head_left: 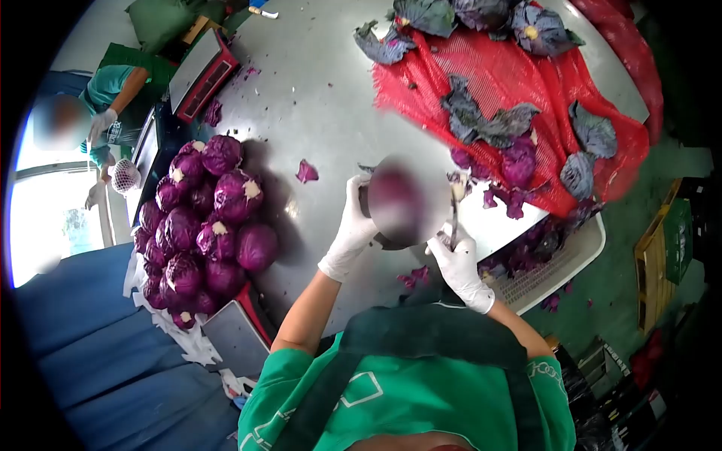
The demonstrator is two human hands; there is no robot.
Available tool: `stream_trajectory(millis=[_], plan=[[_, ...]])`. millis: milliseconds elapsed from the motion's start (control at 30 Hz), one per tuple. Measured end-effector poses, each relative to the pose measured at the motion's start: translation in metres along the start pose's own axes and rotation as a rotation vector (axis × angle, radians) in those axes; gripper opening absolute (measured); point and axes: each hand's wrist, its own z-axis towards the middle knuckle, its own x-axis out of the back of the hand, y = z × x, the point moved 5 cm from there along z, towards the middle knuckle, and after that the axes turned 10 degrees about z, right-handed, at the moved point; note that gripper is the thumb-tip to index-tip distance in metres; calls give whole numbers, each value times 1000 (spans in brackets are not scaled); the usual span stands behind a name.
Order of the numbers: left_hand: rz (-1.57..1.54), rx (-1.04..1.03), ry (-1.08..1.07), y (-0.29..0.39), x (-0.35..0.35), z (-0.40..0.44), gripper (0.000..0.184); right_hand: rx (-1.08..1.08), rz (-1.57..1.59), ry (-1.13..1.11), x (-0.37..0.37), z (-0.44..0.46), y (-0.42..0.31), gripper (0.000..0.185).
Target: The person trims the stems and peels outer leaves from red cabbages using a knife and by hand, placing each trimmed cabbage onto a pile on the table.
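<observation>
A purple cabbage [396, 197], partly blurred, is held over the metal table. My left hand [352, 229], in a white glove, grips its left side. On the other side my right hand [460, 267], also gloved, is closed around a knife [454, 214] whose blade points up and away from me. A pile of trimmed purple cabbages [201, 225] lies to the left. One loose purple leaf [307, 171] rests between the pile and the held cabbage, and several leaf scraps [414, 276] lie near my wrists.
A red mesh bag [481, 83] with dark leaves and untrimmed cabbages [538, 28] covers the table's far right. A white crate [545, 278] of scraps stands at right. Scales [207, 75] sit at the far left. Another person in gloves [113, 94] works beyond the table.
</observation>
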Motion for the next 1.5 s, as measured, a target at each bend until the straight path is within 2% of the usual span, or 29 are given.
stream_trajectory(millis=[33,133,167,233,300,367,400,433,500,533,567,633,667,733,767,800,833,900,933,1033,1067,1300,1433,1500], plan=[[6,18,-6,-10,6,-10,84,-103,-31,-35,1,-9,12,32],[348,-110,-65,-11,13,-33,90,-52,-215,-99,-3,-7,-8,48],[348,-103,-73,-7,12,-35,90,206,-495,-64,-13,-4,-35,58],[598,-314,-115,13,-1,-38,94,498,-736,12,-34,5,-62,50],[587,-283,-210,30,-10,-42,99,353,-875,-174,-40,30,-53,33],[572,-235,-270,39,-14,-48,103,339,-1139,67,-21,71,-30,18],[562,-204,-281,39,-13,-52,103,544,-892,158,7,90,-11,20],[499,-238,-262,30,-7,-55,103,220,-1030,121,20,102,-14,25],[439,-280,-238,16,6,-47,104,134,-1100,5,30,106,-14,35],[576,-532,-213,19,10,-52,103,208,-979,53,31,101,-24,42],[631,-625,-215,18,10,-57,103,272,-858,103,33,93,-34,49],[734,-816,-202,19,11,-69,105,401,-756,49,13,58,-75,50],[669,-567,-169,11,13,-70,106,463,-707,18,3,40,-95,52],[493,-256,-180,6,12,-66,106,598,-643,-157,-15,8,-90,50],[400,-106,-162,3,11,-65,106,536,-674,-229,-19,-9,-80,47],[293,-33,-155,-2,12,-64,104,473,-705,-300,-23,-26,-69,45],[252,0,-161,1,11,-62,103,290,-833,-337,-21,-39,-58,41],[170,68,-168,7,10,-58,101,257,-844,-314,-15,-49,-30,34],[165,82,-173,4,12,-56,101,230,-835,-323,-15,-51,-26,24],[169,96,-201,0,15,-53,101,161,-930,-332,-18,-46,-6,19],[192,115,-198,3,14,-52,101,203,-942,-321,-22,-44,-6,17],[149,71,-165,-22,18,-46,102,34,-1105,-320,-25,-27,19,14],[233,14,-157,-31,22,-48,102,-60,-1059,-379,-25,-15,23,14],[377,-8,-161,-36,23,-45,103,-112,-1029,-403,-21,3,28,16]])
